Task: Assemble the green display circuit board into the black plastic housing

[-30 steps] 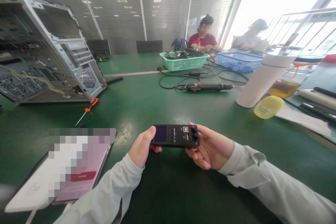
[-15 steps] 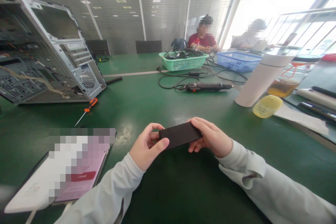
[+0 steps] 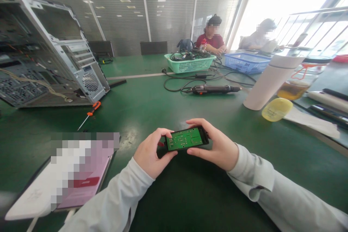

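A small black case with a green circuit board (image 3: 187, 138) in it is held between both hands, the board's side facing up toward me. My left hand (image 3: 153, 150) grips its left end, thumb at the lower edge and fingers at the upper edge. At the right end, my right hand (image 3: 216, 145) holds it with the thumb below and the fingers along the top. Below the case shows the green table (image 3: 174, 195).
An open computer case (image 3: 54, 54) and an orange screwdriver (image 3: 94, 108) are at left, above a device with a lit screen (image 3: 84, 188). Farther back are an electric screwdriver (image 3: 214, 89), a green basket (image 3: 190, 65), a blue basket (image 3: 246, 63), a cup (image 3: 272, 83) and two people.
The black case has been turned over, so its green board shows instead of the plain black face. Fingers of both hands have shifted along its edges.
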### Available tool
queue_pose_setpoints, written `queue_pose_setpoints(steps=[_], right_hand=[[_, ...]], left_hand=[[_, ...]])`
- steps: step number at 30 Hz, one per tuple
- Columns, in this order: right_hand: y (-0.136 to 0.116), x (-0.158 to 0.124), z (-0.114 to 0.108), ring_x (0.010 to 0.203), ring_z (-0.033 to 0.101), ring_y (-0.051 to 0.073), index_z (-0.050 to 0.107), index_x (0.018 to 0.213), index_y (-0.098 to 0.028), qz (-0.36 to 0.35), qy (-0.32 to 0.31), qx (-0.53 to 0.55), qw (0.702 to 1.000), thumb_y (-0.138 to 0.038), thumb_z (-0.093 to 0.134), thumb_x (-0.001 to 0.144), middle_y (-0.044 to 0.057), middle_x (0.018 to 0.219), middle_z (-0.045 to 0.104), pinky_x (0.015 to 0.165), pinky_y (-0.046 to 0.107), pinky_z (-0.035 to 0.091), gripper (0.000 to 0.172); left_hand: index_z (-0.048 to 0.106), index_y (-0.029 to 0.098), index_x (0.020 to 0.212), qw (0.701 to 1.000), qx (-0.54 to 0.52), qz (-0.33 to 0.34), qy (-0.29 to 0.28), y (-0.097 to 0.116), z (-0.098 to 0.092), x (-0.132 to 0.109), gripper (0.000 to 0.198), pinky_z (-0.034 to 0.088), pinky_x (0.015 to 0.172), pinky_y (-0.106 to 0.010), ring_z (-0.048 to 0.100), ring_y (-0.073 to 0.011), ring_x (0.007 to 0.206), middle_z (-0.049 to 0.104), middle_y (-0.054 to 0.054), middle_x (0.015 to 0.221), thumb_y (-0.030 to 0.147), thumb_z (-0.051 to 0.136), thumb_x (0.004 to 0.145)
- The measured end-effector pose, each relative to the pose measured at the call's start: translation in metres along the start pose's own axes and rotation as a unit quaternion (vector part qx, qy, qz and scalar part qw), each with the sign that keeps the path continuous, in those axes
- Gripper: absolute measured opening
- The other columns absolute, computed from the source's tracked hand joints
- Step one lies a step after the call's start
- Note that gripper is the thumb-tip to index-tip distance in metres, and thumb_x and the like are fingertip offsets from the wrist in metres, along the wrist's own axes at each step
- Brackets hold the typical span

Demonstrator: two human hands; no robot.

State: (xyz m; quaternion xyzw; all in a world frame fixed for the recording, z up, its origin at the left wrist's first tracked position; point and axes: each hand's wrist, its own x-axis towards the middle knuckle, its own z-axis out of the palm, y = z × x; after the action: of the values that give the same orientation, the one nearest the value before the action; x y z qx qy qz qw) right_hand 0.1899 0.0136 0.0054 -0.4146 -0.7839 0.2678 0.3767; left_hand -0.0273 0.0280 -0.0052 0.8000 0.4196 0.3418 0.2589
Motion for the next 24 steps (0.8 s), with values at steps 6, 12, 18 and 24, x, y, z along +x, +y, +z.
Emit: queue_pose_setpoints(steps=[6,12,18,24], right_hand=[[-0.0032,0.0016,-0.0042,0.086,0.051,0.017,0.048,0.107,-0.017,-0.009,0.000,-0.064,0.998,-0.036,0.069,0.080,0.004,0.098,0.053,0.076,0.026,0.042,0.039],[-0.0019,0.0002,-0.0021,0.084,0.051,0.016,0.046,0.110,-0.017,-0.010,0.008,-0.061,0.998,-0.039,0.064,0.083,0.004,0.098,0.053,0.071,0.024,0.042,0.039],[-0.0042,-0.0008,-0.0001,0.082,0.051,0.016,0.046,0.110,-0.017,0.003,0.010,-0.057,0.998,-0.040,0.060,0.084,0.004,0.098,0.053,0.069,0.024,0.041,0.037],[-0.0048,0.0003,0.0022,0.073,0.051,0.015,0.048,0.110,-0.018,0.053,-0.013,-0.001,0.999,-0.040,0.060,0.083,0.003,0.091,0.054,0.064,0.024,0.041,0.037]], left_hand=[[0.044,0.023,0.098,0.999,-0.025,-0.020,-0.009,0.0032,-0.0012,0.0000,0.034,0.052,0.075,-0.036,0.061,-0.0222,0.094,0.061,-0.007,0.107,0.025,0.065,0.071],[0.051,0.020,0.096,0.995,-0.093,-0.044,-0.009,0.0024,-0.0022,0.0013,0.020,0.051,0.077,-0.036,0.059,-0.0226,0.098,0.061,-0.008,0.106,0.033,0.054,0.081],[0.053,0.019,0.092,0.994,-0.106,-0.041,0.003,0.0020,-0.0023,0.0026,0.017,0.051,0.076,-0.034,0.060,-0.0222,0.098,0.063,-0.009,0.106,0.032,0.055,0.080],[0.054,0.018,0.091,0.990,-0.127,-0.052,0.018,0.0047,-0.0029,0.0024,0.017,0.050,0.076,-0.032,0.059,-0.0204,0.094,0.060,-0.007,0.096,0.033,0.051,0.083]])
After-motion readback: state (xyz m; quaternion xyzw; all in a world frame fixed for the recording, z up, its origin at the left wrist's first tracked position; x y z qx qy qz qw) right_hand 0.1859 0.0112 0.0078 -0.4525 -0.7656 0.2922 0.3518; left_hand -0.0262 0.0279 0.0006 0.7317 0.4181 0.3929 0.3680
